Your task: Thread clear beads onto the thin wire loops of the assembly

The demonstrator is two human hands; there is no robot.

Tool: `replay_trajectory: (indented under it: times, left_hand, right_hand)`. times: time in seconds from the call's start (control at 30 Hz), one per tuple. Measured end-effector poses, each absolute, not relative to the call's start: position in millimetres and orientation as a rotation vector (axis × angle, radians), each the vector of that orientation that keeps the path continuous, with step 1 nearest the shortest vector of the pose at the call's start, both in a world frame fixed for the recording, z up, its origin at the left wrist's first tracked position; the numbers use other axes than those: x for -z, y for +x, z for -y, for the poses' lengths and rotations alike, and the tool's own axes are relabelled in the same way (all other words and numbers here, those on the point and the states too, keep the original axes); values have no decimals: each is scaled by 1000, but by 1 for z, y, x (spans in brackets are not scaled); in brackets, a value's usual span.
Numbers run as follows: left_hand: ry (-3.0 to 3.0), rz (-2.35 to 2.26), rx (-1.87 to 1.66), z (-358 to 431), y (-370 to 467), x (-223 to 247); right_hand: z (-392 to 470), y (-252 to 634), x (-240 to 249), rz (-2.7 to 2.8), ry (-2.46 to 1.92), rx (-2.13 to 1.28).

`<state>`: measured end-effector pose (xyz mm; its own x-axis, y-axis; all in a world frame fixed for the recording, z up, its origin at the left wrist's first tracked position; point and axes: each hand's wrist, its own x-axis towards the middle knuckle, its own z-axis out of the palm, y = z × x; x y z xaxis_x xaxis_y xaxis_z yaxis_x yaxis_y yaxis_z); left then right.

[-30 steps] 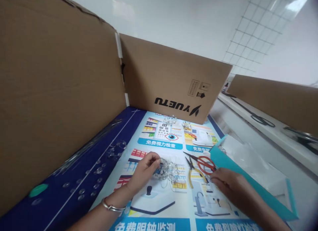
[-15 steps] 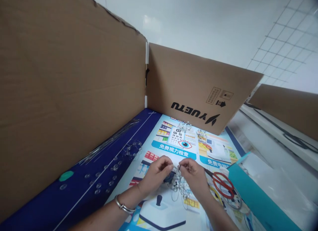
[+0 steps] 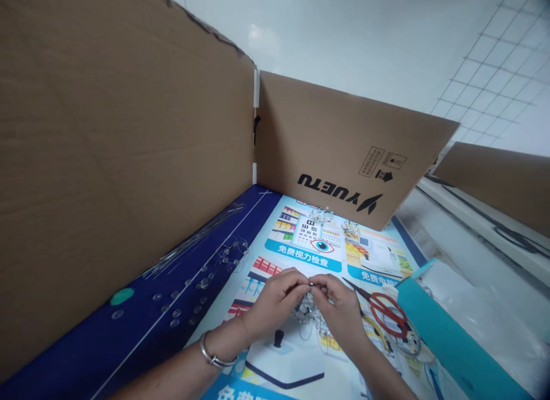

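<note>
My left hand (image 3: 281, 301) and my right hand (image 3: 337, 308) meet over the printed mat, thumbs and fingers pinched, fingertips touching. Between them is a small dark bit, too small to name, at the top of a tangle of wire and clear beads (image 3: 315, 320). That tangle hangs or lies under the hands, partly hidden by them. To the right of my right hand lie red-handled scissors (image 3: 387, 313), dark blades pointing to the upper left. Yellow-handled pliers or a similar tool (image 3: 376, 330) show partly beside them.
Loose clear discs or beads (image 3: 175, 313), a green disc (image 3: 122, 297) and thin wires (image 3: 193, 239) lie on the blue strip at left. More beaded clusters (image 3: 320, 216) sit at the back. Cardboard walls (image 3: 344, 148) stand left and behind; a teal box (image 3: 455, 337) is at right.
My hands have come together, the right moving left until the fingertips touch. A dark blue piece seen beside my left hand is now hidden. The view has shifted slightly.
</note>
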<state>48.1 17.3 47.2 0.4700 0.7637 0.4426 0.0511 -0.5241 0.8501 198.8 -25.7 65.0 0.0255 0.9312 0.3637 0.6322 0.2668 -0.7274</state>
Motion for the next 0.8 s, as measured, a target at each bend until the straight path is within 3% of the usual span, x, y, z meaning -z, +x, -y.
replay_trajectory:
  times: [0.17,0.6,0.8]
  left_hand:
    - [1799,-736,-1044,-13,48,-57]
    - [1333,-747,-939,-5,53,-56]
    - [1283,-767,-909,-2,54,-56]
  right_hand:
    - [28,209,-81,1978,-1307,-309]
    - [40,211,-81,2292,-1224,481]
    - [39,215,-82,2384,-1194,503]
